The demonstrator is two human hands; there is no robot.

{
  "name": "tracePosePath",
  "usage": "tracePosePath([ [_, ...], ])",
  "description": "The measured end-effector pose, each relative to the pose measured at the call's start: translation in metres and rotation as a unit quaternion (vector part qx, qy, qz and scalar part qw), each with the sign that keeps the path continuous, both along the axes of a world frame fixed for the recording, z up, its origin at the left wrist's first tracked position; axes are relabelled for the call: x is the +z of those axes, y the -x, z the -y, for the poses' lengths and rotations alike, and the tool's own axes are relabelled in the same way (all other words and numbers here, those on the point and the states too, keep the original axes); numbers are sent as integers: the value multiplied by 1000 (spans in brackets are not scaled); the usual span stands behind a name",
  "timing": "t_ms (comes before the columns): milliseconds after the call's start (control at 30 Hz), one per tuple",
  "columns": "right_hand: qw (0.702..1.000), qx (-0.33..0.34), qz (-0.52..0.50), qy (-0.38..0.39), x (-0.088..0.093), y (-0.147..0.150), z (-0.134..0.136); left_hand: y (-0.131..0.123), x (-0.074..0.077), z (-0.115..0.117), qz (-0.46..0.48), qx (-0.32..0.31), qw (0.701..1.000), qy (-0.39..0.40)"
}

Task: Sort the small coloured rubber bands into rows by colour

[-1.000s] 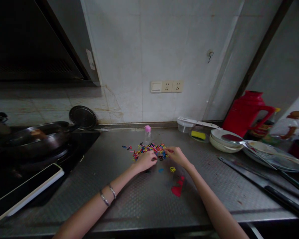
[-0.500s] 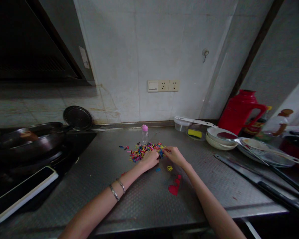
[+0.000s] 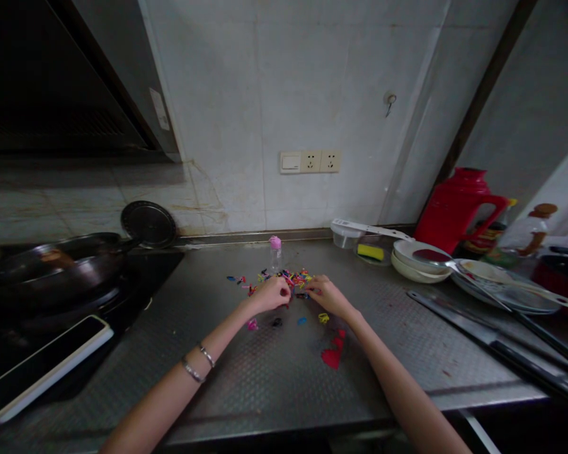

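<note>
A heap of small multicoloured elastic bands point(image 3: 293, 277) lies on the metal counter in front of me, partly hidden by both hands. My left hand point(image 3: 269, 295) is at the heap's near left side, its fingers curled in a pinch; what they hold, if anything, is too small to make out. From the right, my right hand point(image 3: 329, 294) touches the heap's edge with fingertips pinched together. Nearer to me lie little groups sorted by colour: pink bands point(image 3: 252, 325), black bands point(image 3: 277, 322), blue bands point(image 3: 301, 320) and yellow bands point(image 3: 323, 318).
Behind the heap stands a clear bottle with a pink cap point(image 3: 275, 253). Red heart-shaped pieces point(image 3: 332, 358) lie near my right forearm. To the right are a yellow sponge point(image 3: 370, 253), bowls point(image 3: 419, 268), a knife point(image 3: 454, 321) and a red thermos point(image 3: 457, 208). A wok point(image 3: 76, 265) sits left.
My left hand has shifted left over the heap, and its forearm has swung left. The pink and black bands now show below it. My right hand stays nearly in place.
</note>
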State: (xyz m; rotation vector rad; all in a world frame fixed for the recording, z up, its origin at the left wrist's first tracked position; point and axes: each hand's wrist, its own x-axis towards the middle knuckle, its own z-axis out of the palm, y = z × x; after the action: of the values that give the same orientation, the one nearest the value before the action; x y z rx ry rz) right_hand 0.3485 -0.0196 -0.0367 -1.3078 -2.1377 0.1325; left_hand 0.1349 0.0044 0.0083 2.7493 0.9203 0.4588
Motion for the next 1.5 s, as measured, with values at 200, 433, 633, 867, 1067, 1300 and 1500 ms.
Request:
tracePosePath([
  [200, 999, 3, 44, -9, 0, 3, 4, 36, -3, 15, 1, -13, 998, 57],
  [433, 996, 1, 80, -35, 2, 8, 6, 44, -17, 26, -21, -19, 993, 119],
  [633, 995, 15, 99, -28, 3, 12, 7, 47, -18, 27, 6, -16, 987, 161],
  [867, 994, 17, 107, -17, 2, 13, 5, 50, -20, 33, 46, -3, 972, 229],
  [1067, 996, 10, 91, -17, -1, 15, 4, 54, -18, 33, 79, 21, 966, 244],
  [1300, 999, 7, 53, -9, -1, 15, 4, 59, -11, 28, 130, 48, 958, 251],
  [1500, 999, 6, 34, -5, -1, 14, 4, 60, -9, 27, 160, 59, 953, 249],
])
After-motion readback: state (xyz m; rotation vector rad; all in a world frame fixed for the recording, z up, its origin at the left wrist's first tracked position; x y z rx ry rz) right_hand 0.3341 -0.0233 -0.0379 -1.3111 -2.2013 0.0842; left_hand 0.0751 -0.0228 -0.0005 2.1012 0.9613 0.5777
